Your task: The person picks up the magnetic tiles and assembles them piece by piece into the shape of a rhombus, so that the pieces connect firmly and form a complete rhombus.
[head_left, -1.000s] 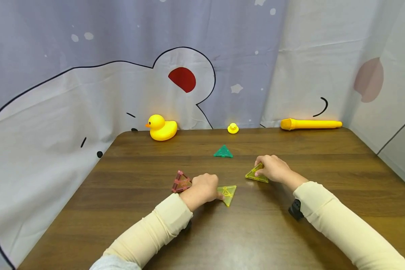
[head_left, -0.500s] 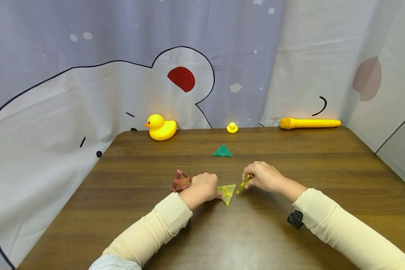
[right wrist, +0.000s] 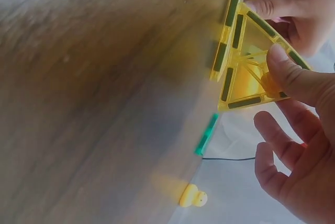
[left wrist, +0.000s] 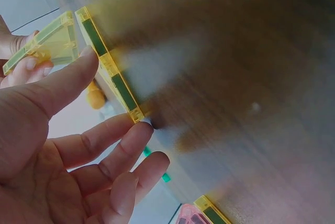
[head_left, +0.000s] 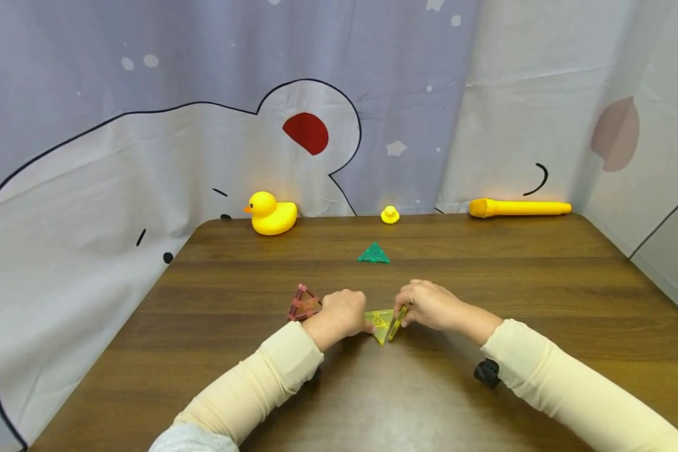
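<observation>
My left hand point(head_left: 344, 312) pinches a translucent yellow triangular magnetic tile point(head_left: 380, 323) that lies flat on the table. In the left wrist view, thumb and index fingertips are at the edges of this flat tile point(left wrist: 108, 64). A second yellow triangular magnetic tile point(head_left: 397, 324) stands tilted up, pinched between the thumb and fingers of my right hand point(head_left: 429, 304). Its lower edge is right at the flat tile's right side. The right wrist view shows the raised tile's point(right wrist: 241, 30) dark magnet strips along its borders; my right thumb lies across its face.
Left of my left hand is a pink triangular tile point(head_left: 304, 306), partly hidden. A green triangular tile point(head_left: 374, 253) lies farther back. Along the table's far edge are a big yellow duck point(head_left: 272, 216), a small duck point(head_left: 390, 215) and a yellow microphone point(head_left: 520, 208).
My right hand has moved left and nearer, bringing its yellow tile from flat on the table to tilted up beside the other yellow tile. My left hand has stayed in place.
</observation>
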Motion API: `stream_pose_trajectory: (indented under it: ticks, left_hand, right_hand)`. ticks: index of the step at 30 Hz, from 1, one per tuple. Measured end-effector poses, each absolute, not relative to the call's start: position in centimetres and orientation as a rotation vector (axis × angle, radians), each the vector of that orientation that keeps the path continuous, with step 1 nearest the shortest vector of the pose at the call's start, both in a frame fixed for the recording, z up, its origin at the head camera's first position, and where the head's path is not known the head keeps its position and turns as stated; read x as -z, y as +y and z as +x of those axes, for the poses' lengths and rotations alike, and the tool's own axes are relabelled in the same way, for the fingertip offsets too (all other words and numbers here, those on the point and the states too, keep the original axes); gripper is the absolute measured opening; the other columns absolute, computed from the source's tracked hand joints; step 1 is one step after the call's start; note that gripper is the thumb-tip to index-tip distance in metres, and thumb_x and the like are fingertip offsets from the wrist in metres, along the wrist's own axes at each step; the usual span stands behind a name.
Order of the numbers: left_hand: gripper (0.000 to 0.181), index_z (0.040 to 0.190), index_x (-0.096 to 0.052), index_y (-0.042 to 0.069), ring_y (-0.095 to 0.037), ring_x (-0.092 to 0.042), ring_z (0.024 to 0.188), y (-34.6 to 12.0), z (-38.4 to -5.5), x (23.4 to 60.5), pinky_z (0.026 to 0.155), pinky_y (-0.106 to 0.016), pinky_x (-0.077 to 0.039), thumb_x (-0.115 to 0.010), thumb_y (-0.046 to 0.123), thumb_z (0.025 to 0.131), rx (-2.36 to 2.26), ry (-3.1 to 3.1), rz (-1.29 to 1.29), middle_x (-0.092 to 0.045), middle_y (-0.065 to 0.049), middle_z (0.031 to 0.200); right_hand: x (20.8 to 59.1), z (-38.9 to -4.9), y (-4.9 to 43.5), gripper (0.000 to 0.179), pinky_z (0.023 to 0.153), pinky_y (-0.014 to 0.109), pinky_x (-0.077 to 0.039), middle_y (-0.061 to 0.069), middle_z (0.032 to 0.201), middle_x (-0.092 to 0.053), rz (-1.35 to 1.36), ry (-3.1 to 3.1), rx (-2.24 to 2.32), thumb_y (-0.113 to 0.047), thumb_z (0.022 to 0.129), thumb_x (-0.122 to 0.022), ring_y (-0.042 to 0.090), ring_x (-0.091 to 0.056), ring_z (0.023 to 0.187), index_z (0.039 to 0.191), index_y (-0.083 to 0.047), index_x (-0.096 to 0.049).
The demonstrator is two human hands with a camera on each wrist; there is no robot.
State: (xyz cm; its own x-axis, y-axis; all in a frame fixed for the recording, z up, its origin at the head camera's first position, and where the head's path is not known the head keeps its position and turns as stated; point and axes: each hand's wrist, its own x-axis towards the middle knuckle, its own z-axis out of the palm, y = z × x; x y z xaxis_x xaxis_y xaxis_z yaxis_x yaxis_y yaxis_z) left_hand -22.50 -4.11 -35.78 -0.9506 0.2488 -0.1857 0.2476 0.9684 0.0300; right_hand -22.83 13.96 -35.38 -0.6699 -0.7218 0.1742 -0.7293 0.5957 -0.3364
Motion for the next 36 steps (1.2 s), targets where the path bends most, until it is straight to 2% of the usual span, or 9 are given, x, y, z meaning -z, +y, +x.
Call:
stream_pose_trajectory:
  ticks: [3,9,13,19,26,29,36]
  left_hand:
    - [0.038,0.072,-0.059,0.014,-0.016,-0.054,0.062,-4.1,-22.6,35.8,0.053,-0.038,-0.043,-0.07,0.05,0.064,-0.006,2.926,0.373,-0.056,0.001,0.067]
    - [0.039,0.072,-0.059,0.014,-0.017,-0.054,0.062,-4.1,-22.5,35.9,0.053,-0.038,-0.043,-0.071,0.05,0.063,-0.012,2.937,0.381,-0.056,0.001,0.067]
    - [0.039,0.073,-0.058,0.014,-0.015,-0.051,0.057,-4.1,-22.2,35.8,0.049,-0.036,-0.042,-0.071,0.049,0.063,-0.072,2.941,0.408,-0.054,0.002,0.064]
    - [0.047,0.088,-0.063,0.017,-0.014,-0.053,0.061,-3.7,-20.9,35.4,0.048,-0.033,-0.041,-0.072,0.052,0.059,-0.195,2.928,0.498,-0.059,0.004,0.075]
    - [0.026,0.071,-0.063,0.022,-0.009,-0.048,0.051,-3.0,-19.8,35.2,0.043,-0.028,-0.038,-0.066,0.048,0.07,-0.28,2.886,0.584,-0.052,0.009,0.061]
    - [0.019,0.069,-0.064,0.023,-0.007,-0.047,0.05,-3.0,-19.7,35.3,0.042,-0.027,-0.038,-0.065,0.042,0.074,-0.294,2.909,0.608,-0.052,0.01,0.06]
    - [0.018,0.065,-0.061,0.02,-0.007,-0.046,0.048,-3.5,-20.0,35.4,0.041,-0.025,-0.038,-0.066,0.034,0.076,-0.308,2.927,0.604,-0.051,0.008,0.058]
  right_hand:
    - [35.6,-22.8,13.6,0.018,0.059,0.026,-0.039,-0.015,0.073,-0.052,1.307,-2.786,-0.603,-0.014,0.062,-0.076,0.009,-0.045,0.07,0.071,-0.021,-0.063]
    - [35.7,-22.7,13.0,0.017,0.06,0.026,-0.038,-0.016,0.073,-0.053,1.352,-2.772,-0.57,-0.013,0.063,-0.076,0.008,-0.043,0.068,0.073,-0.019,-0.063]
    - [35.7,-22.7,12.9,0.018,0.066,0.03,-0.04,-0.013,0.077,-0.053,1.309,-2.817,-0.564,-0.015,0.065,-0.075,0.012,-0.046,0.07,0.078,-0.018,-0.064]
    - [35.6,-22.8,13.2,0.025,0.069,0.033,-0.042,-0.005,0.089,-0.056,1.246,-2.872,-0.58,-0.014,0.069,-0.073,0.02,-0.053,0.083,0.091,-0.015,-0.063]
    - [35.8,-23.1,13.4,0.025,0.071,0.034,-0.043,-0.004,0.091,-0.056,1.232,-2.882,-0.588,-0.014,0.069,-0.073,0.021,-0.054,0.087,0.091,-0.016,-0.062]
    - [35.9,-23.2,13.3,0.026,0.07,0.034,-0.043,-0.004,0.092,-0.056,1.238,-2.901,-0.594,-0.014,0.069,-0.073,0.021,-0.054,0.086,0.093,-0.015,-0.061]
    - [35.4,-24.1,13.7,0.034,0.077,0.037,-0.041,0.0,0.096,-0.058,1.192,-2.997,-0.581,-0.015,0.067,-0.075,0.022,-0.053,0.091,0.097,-0.011,-0.06]
